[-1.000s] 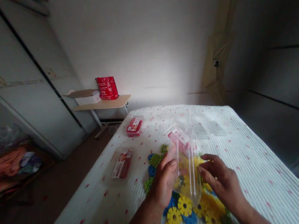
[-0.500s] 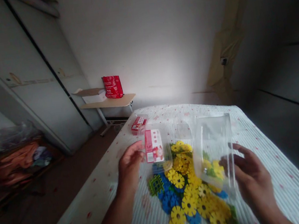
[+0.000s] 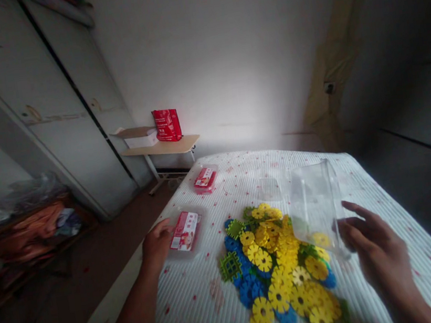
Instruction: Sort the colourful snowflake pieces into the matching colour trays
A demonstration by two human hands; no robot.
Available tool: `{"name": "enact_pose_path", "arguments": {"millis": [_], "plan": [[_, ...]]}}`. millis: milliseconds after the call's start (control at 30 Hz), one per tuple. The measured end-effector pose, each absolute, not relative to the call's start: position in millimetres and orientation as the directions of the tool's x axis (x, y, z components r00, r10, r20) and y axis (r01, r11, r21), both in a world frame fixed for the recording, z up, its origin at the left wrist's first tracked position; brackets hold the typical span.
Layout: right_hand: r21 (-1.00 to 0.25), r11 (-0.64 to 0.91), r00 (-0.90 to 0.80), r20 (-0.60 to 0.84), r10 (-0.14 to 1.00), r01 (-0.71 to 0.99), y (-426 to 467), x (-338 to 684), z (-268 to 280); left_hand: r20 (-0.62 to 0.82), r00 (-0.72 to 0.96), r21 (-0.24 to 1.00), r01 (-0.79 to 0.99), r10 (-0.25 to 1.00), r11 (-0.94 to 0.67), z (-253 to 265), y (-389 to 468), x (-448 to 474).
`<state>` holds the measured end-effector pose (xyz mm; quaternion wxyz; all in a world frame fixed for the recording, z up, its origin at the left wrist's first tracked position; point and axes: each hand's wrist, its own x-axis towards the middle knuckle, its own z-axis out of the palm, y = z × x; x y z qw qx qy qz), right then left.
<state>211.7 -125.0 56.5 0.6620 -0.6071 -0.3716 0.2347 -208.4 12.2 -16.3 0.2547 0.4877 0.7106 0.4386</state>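
Observation:
My left hand point(image 3: 158, 247) grips the left edge of a clear plastic lid point(image 3: 185, 231) with a red and white label, low over the left side of the bed; whether the lid touches the cover I cannot tell. On the right, my right hand point(image 3: 380, 248) holds a clear plastic box point(image 3: 316, 201) by its right side, tilted above the cover. Between the hands lies a pile of flower-shaped plastic pieces point(image 3: 279, 296), yellow and blue. Green square lattice pieces point(image 3: 230, 266) lie at its left edge.
A second clear container with a red label point(image 3: 204, 179) sits farther back on the patterned bed cover point(image 3: 241, 179). Beyond it stands a small table point(image 3: 169, 146) with a red bag point(image 3: 167, 125) and a white box point(image 3: 141, 138). A wardrobe point(image 3: 87, 125) is at left.
My left hand has carried the labelled lid left and down, away from the pile. My right hand has shifted slightly right with the clear box. The view has moved a little.

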Motion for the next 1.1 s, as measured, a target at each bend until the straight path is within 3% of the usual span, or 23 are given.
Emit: {"name": "enact_pose_path", "arguments": {"millis": [233,600,800,967,1100], "plan": [[-0.982,0.138,0.609,0.189,0.771,0.129,-122,213,49,0.102,-0.337,0.710,0.683,0.936,0.169,-12,19,-207],[-0.980,0.123,0.579,0.191,0.793,0.154,-121,214,43,0.060,-0.287,0.703,0.692,0.956,0.164,-20,33,-215],[-0.972,0.119,0.457,0.202,0.866,0.203,-113,211,53,0.075,-0.313,0.724,0.670,0.947,0.164,-24,35,-216],[-0.933,0.117,0.221,0.200,0.955,0.342,-70,205,78,0.056,-0.346,0.783,0.597,0.937,0.174,-25,36,-223],[-0.809,0.118,0.137,0.238,0.962,0.575,-10,179,88,0.057,-0.407,0.838,0.516,0.912,0.178,-28,32,-227]]}}
